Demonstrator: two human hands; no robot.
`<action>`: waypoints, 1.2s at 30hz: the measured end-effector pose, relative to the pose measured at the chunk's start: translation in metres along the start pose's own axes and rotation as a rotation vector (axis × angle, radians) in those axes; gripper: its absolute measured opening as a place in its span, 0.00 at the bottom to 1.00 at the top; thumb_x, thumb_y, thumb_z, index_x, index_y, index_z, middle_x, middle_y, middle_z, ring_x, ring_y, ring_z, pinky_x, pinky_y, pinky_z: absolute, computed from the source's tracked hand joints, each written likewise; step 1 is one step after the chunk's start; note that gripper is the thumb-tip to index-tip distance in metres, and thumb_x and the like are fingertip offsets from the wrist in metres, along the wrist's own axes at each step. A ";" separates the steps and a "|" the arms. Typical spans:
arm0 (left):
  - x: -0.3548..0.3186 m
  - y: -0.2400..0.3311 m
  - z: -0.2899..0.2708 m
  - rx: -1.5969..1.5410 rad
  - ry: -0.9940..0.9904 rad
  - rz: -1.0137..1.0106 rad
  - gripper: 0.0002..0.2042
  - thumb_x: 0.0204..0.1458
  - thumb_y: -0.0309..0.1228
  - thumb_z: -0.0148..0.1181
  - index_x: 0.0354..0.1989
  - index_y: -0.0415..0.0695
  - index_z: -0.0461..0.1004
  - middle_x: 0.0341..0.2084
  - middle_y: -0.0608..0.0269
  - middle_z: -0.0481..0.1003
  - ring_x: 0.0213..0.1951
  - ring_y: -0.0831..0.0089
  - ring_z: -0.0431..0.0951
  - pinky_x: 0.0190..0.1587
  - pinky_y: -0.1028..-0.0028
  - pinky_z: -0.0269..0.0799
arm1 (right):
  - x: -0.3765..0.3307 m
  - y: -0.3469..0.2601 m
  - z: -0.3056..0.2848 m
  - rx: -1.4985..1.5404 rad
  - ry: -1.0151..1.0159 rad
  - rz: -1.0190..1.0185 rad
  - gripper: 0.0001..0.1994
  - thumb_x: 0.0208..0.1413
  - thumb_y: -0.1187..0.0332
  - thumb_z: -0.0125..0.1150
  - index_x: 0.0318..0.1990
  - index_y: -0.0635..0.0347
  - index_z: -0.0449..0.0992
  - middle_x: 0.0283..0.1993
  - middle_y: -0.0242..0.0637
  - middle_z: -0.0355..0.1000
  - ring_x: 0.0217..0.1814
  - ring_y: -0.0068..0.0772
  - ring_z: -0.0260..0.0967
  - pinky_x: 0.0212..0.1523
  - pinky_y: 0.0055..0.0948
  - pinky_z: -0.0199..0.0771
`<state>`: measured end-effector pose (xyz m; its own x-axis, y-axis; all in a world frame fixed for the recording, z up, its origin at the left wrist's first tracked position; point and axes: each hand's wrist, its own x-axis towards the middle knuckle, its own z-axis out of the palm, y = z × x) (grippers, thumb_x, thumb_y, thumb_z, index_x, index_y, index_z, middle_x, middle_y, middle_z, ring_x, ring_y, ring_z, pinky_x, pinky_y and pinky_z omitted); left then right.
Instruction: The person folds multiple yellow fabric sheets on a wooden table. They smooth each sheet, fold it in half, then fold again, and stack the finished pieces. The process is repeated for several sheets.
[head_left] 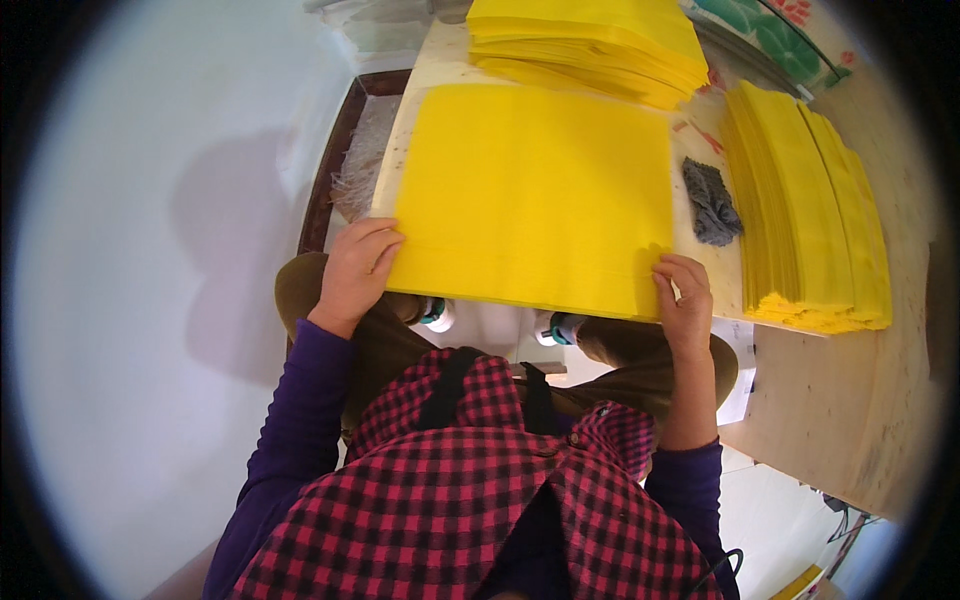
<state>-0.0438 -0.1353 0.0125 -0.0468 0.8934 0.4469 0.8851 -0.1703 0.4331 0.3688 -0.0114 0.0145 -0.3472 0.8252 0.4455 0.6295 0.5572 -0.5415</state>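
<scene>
A flat yellow sheet [535, 190], which looks like non-woven fabric, lies on the table with its near edge reaching over the table's front. My left hand [356, 268] pinches its left side close to the near corner, thumb and fingers closed on the edge. At the opposite near corner, my right hand [684, 302] grips the right side in the same way. The sheet is spread out between them with only faint ripples. Whether it is one layer or more I cannot tell.
Behind the sheet rises a thick stack of yellow sheets [590, 45]. To the right stands another yellow stack [800, 210], beside a crumpled dark grey cloth [711, 202] and a small red-handled tool [707, 136]. A white wall [150, 280] borders the left side.
</scene>
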 end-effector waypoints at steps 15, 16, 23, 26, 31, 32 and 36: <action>-0.001 -0.001 0.003 -0.019 0.004 0.000 0.07 0.45 0.20 0.61 0.34 0.40 0.78 0.41 0.56 0.76 0.44 0.57 0.75 0.49 0.65 0.69 | -0.004 -0.002 -0.001 -0.014 0.021 -0.001 0.07 0.46 0.79 0.62 0.34 0.62 0.77 0.42 0.42 0.74 0.46 0.45 0.70 0.49 0.35 0.70; -0.001 -0.001 0.003 -0.019 0.007 0.001 0.07 0.45 0.20 0.61 0.35 0.40 0.78 0.41 0.57 0.77 0.44 0.57 0.75 0.49 0.65 0.69 | -0.004 -0.002 -0.001 -0.011 0.023 0.001 0.07 0.46 0.79 0.62 0.34 0.62 0.77 0.42 0.42 0.74 0.46 0.45 0.70 0.49 0.35 0.70; -0.003 -0.002 0.005 -0.018 0.015 -0.017 0.07 0.46 0.20 0.61 0.34 0.40 0.78 0.41 0.57 0.77 0.44 0.57 0.75 0.49 0.65 0.69 | -0.005 -0.005 -0.003 -0.025 0.016 -0.008 0.07 0.46 0.79 0.62 0.34 0.61 0.77 0.42 0.41 0.74 0.47 0.45 0.70 0.50 0.36 0.70; -0.003 -0.003 0.003 -0.004 -0.010 -0.007 0.07 0.48 0.19 0.60 0.36 0.39 0.78 0.42 0.56 0.76 0.46 0.58 0.75 0.50 0.67 0.69 | -0.006 -0.004 -0.002 -0.019 0.018 -0.011 0.07 0.46 0.79 0.62 0.35 0.62 0.77 0.42 0.42 0.74 0.48 0.46 0.70 0.51 0.36 0.70; -0.005 -0.001 0.000 -0.099 0.005 -0.045 0.09 0.51 0.22 0.58 0.42 0.39 0.76 0.45 0.54 0.76 0.49 0.59 0.74 0.53 0.67 0.67 | -0.013 0.002 -0.001 0.116 0.035 0.077 0.09 0.52 0.78 0.59 0.42 0.62 0.76 0.49 0.44 0.73 0.54 0.43 0.69 0.57 0.34 0.66; -0.006 -0.001 0.000 -0.134 0.017 -0.068 0.10 0.52 0.23 0.57 0.44 0.39 0.76 0.46 0.54 0.75 0.50 0.59 0.74 0.54 0.67 0.66 | -0.014 0.004 -0.001 0.154 0.061 0.121 0.10 0.54 0.77 0.58 0.44 0.62 0.76 0.51 0.44 0.72 0.56 0.42 0.68 0.58 0.34 0.65; -0.004 -0.005 0.000 -0.687 0.121 -0.397 0.18 0.63 0.34 0.46 0.55 0.36 0.68 0.55 0.54 0.70 0.59 0.66 0.67 0.62 0.68 0.59 | -0.017 0.007 0.001 0.403 0.116 0.357 0.16 0.64 0.67 0.50 0.56 0.64 0.70 0.60 0.43 0.68 0.64 0.37 0.63 0.65 0.32 0.57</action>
<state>-0.0482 -0.1377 0.0085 -0.3827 0.8966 0.2229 0.3110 -0.1021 0.9449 0.3782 -0.0218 0.0021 -0.0678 0.9666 0.2471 0.3705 0.2544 -0.8933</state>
